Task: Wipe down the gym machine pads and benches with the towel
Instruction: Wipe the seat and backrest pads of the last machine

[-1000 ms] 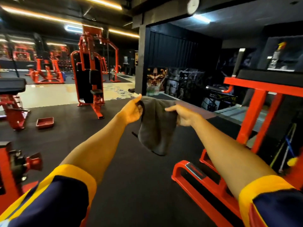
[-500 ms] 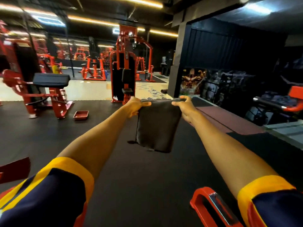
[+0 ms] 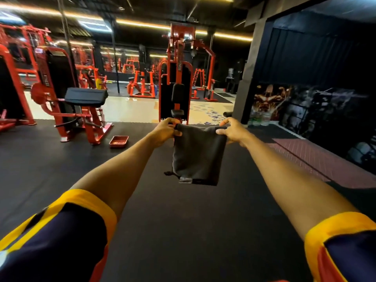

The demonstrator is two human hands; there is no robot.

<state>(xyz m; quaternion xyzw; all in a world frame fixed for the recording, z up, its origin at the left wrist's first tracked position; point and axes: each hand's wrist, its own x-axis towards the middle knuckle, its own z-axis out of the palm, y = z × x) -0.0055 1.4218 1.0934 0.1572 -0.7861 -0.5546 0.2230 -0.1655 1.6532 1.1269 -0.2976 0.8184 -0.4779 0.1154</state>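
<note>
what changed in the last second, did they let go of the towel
No. The head turned left: the red frame seen at right a second ago is out of view, and the pad machine has come in at left. The towel, bunched then, now hangs flatter and folded. The left hand and right hand still pinch its top corners, arms outstretched.

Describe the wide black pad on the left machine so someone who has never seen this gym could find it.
Find the tall red machine on the left with FITNESS down its frame. The pad sits at its front on red supports, up and left of a red tray on the floor. It is a broad, low slab, unlike the narrow upright pads of the centre machine.
</note>
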